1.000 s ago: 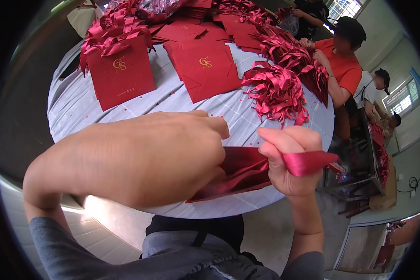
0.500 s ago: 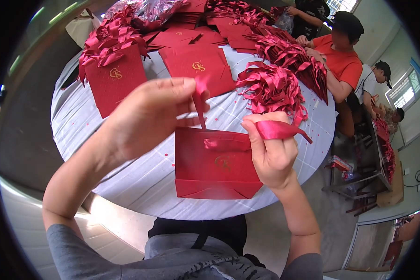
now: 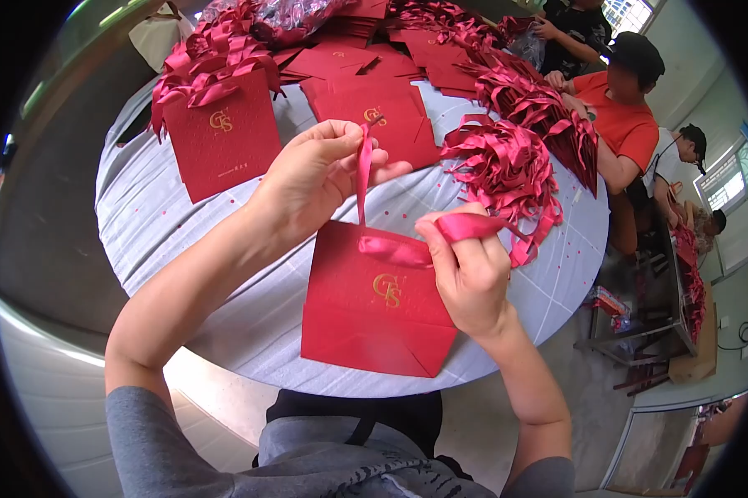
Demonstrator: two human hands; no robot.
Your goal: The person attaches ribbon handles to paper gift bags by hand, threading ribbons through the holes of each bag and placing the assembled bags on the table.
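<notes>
A red paper gift bag (image 3: 349, 303) with a gold emblem lies on the table in front of me, its folded base toward my body. My left hand (image 3: 328, 166) pinches one end of a red ribbon (image 3: 362, 187), which runs taut down to the bag's far edge. The other fingers of that hand are loosely spread. At the bag's right edge my right hand (image 3: 471, 270) is closed on another length of red ribbon (image 3: 471, 226), looped over its fingers with the tail sticking out to the right. More ribbon lies across the bag's upper front.
A white-covered round table (image 3: 224, 307) carries a pile of loose red ribbons (image 3: 507, 170) right of my hands. Finished-looking red bags (image 3: 224, 145) lie at left, with stacked flat bags (image 3: 374, 116) beyond. A co-worker in an orange top (image 3: 623, 116) handles ribboned bags at right.
The bag has tilted, its base turning toward the lower right. My left hand has moved right and slightly up with the ribbon end; my right hand has shifted a little left. The view has shifted slightly.
</notes>
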